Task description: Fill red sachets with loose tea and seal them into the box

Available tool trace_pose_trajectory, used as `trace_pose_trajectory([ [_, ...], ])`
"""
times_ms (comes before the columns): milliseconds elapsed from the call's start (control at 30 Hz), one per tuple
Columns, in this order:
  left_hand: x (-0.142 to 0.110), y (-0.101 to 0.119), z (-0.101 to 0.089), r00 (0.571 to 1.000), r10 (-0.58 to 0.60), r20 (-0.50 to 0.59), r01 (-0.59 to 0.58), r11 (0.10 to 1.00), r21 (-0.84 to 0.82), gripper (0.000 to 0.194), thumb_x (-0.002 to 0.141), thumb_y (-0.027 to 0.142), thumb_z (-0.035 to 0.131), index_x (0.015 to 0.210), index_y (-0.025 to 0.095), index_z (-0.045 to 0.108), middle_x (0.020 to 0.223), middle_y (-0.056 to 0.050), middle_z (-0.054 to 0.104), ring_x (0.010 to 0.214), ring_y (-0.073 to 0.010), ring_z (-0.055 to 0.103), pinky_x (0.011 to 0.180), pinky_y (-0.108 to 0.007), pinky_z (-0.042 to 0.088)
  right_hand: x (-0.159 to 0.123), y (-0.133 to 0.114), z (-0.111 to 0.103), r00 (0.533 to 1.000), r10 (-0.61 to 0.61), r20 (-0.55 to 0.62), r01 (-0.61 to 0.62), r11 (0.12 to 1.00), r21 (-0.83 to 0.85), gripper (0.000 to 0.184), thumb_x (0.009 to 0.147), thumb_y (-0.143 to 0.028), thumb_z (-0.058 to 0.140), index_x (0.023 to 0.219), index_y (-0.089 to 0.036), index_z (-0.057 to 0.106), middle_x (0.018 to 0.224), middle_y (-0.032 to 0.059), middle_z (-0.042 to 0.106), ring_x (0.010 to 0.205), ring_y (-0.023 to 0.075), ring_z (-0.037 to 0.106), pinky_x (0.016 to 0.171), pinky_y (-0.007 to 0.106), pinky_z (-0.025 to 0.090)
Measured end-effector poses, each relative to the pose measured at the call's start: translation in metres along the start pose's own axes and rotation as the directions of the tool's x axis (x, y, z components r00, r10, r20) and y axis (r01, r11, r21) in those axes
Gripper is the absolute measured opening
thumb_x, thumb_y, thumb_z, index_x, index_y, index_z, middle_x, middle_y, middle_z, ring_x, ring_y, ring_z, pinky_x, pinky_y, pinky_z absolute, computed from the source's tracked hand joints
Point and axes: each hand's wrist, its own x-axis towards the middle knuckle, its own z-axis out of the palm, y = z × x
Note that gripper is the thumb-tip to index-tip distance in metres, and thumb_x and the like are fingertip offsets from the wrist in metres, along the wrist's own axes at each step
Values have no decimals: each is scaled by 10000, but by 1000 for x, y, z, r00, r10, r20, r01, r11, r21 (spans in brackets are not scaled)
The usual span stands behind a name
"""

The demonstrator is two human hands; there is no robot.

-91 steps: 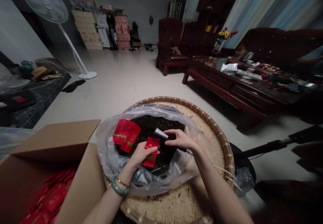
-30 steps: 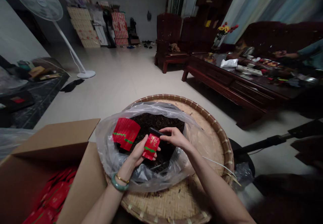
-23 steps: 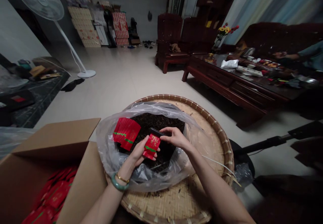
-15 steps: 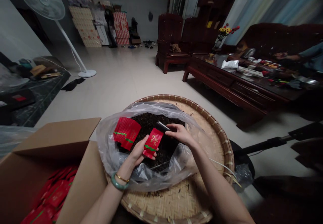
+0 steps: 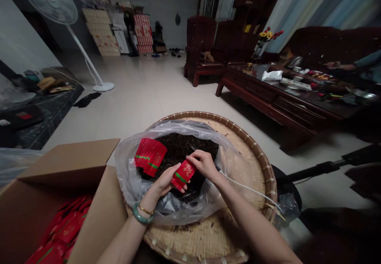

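Observation:
My left hand (image 5: 168, 181) is closed round the lower part of a small red packet (image 5: 185, 172) with a green band and gold lettering. The fingers of my right hand (image 5: 203, 164) pinch its top end. Just past them shows the tip of a dark tool (image 5: 193, 148); the rest is hidden behind the hand. Both hands are over an open clear plastic bag (image 5: 127, 192) filled with dark loose leaves (image 5: 190, 142). A fanned row of red packets (image 5: 150, 156) lies on the leaves at the left.
The bag sits on a round woven bamboo tray (image 5: 256, 149). A cardboard box (image 5: 101, 212) with many red packets stands at the left. A white cable (image 5: 253, 192) crosses the tray. Farther off are a standing fan (image 5: 102, 86), a wooden table (image 5: 268, 93) and a person's arm (image 5: 342, 66).
My right hand has moved left and down onto the packet's top end, now covering most of the black tool with a white strip. The packet has tilted slightly right.

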Motion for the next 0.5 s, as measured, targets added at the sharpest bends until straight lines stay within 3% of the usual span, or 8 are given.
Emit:
trace_pose_trajectory([
  [100,1,2,-1,999,40,8,-40,998,-39,401,900,450,401,954,95,580,757,-139,702,574,-223,679,482,-311,544,2,0,-13,992,130,12,-130,990,54,255,807,-359,559,663,-168,647,610,5,599,555,122,535,519,219,393],
  [200,3,5,-1,993,103,-55,-107,990,-87,384,914,445,376,962,119,573,799,-128,703,651,-216,691,561,-311,551,6,0,-45,956,280,91,-286,956,60,305,839,-412,475,703,-167,595,542,-25,535,437,101,465,409,202,333],
  [300,6,6,-1,975,179,-129,-190,979,-79,393,917,427,390,961,95,595,823,-142,701,706,-198,688,645,-294,543,6,-9,-77,962,271,23,-266,956,-126,293,829,-402,491,669,-168,566,522,-22,528,436,99,461,403,198,322],
  [367,7,4,-2,968,201,-147,-212,975,-61,398,902,431,426,962,80,604,815,-149,699,698,-197,680,659,-302,535,4,-26,-83,961,275,12,-269,948,-171,295,814,-401,520,639,-167,563,492,-15,524,419,102,466,394,200,327],
  [433,8,0,-5,964,229,-136,-239,969,-62,390,866,441,492,968,82,606,801,-144,699,680,-202,671,659,-321,528,1,-52,-75,960,279,30,-278,960,-30,279,805,-426,539,718,-166,593,552,-3,567,414,99,486,389,200,360],
  [500,9,-4,-8,954,282,-101,-289,955,-69,372,814,426,574,986,97,606,813,-132,700,705,-212,667,687,-344,524,2,-82,-56,961,223,161,-263,917,301,340,815,-485,520,919,-174,609,681,14,624,474,109,558,434,210,443],
])
